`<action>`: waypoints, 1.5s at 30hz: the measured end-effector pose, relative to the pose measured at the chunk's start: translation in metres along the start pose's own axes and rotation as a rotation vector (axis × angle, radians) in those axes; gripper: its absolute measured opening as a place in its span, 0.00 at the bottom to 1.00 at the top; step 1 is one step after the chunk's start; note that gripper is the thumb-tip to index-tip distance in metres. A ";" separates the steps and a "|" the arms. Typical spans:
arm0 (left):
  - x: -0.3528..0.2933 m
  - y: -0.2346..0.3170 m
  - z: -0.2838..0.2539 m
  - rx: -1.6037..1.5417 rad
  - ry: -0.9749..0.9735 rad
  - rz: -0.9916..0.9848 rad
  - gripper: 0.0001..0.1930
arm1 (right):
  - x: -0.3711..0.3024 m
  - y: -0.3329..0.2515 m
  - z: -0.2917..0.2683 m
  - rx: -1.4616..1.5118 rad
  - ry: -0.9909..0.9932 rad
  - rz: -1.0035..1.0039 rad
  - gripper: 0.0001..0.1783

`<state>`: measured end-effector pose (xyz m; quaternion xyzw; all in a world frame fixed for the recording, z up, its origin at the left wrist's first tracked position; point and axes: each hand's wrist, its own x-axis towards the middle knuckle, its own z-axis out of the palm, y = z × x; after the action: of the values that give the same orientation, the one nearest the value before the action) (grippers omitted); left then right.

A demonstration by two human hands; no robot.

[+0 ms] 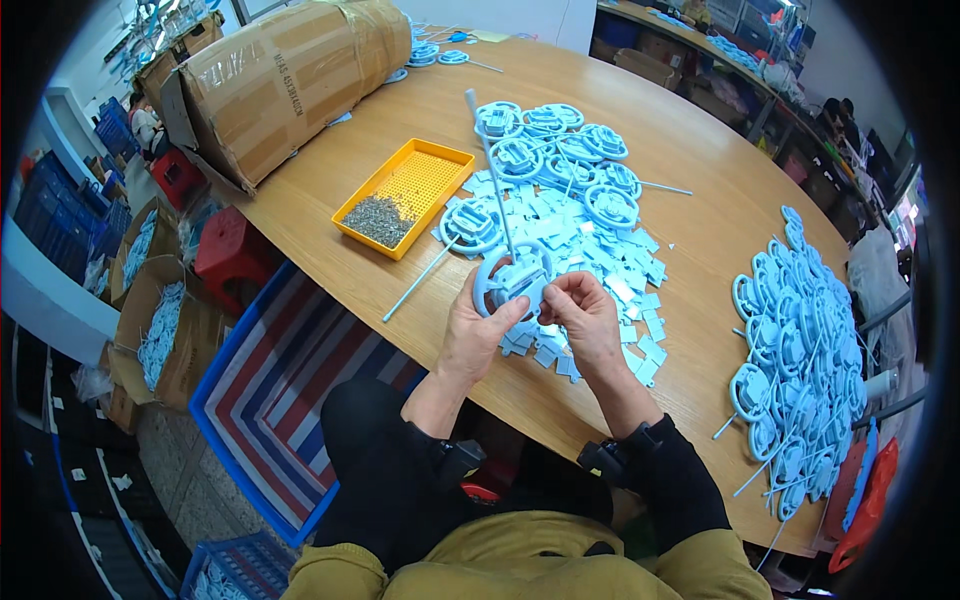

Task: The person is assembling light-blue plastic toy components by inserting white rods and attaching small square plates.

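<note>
My left hand point(466, 338) is closed around the rim of a light blue plastic ring part point(516, 272), its thumb across the front. From this part a long thin rod point(490, 160) sticks up and away from me. At the part's right edge, my right hand point(590, 322) is closed in a pinch; whatever is between its fingertips is hidden. Just beyond my hands, many small flat light blue plastic pieces point(610, 260) lie in a loose heap. Similar ring parts point(519, 158) with rods are piled behind them.
Left of the heap, a yellow tray point(440, 157) holds small metal pieces point(378, 220). A large taped cardboard box point(290, 85) lies at the table's far left. Another big pile of ring parts point(795, 350) covers the right side. A red stool point(235, 255) stands left of the table point(690, 420).
</note>
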<state>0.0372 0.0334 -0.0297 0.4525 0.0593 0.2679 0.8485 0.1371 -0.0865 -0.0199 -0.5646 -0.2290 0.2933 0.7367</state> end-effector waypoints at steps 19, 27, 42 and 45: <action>-0.020 0.022 -0.006 0.426 -0.089 0.052 0.30 | -0.019 0.015 -0.010 0.019 -0.105 -0.071 0.19; -0.023 0.016 -0.021 0.596 0.004 -0.090 0.41 | -0.031 -0.002 -0.085 -0.079 0.081 -0.064 0.18; -0.112 0.246 0.082 1.102 0.278 1.555 0.28 | -0.115 -0.230 -0.011 -0.667 -0.277 -0.980 0.46; -0.106 0.246 0.100 1.059 0.269 1.640 0.28 | -0.116 -0.255 -0.020 -0.683 -0.280 -1.074 0.45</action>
<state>-0.1177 0.0162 0.2104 0.6407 -0.0647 0.7615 0.0734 0.1112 -0.2292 0.2203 -0.5307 -0.6533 -0.1344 0.5230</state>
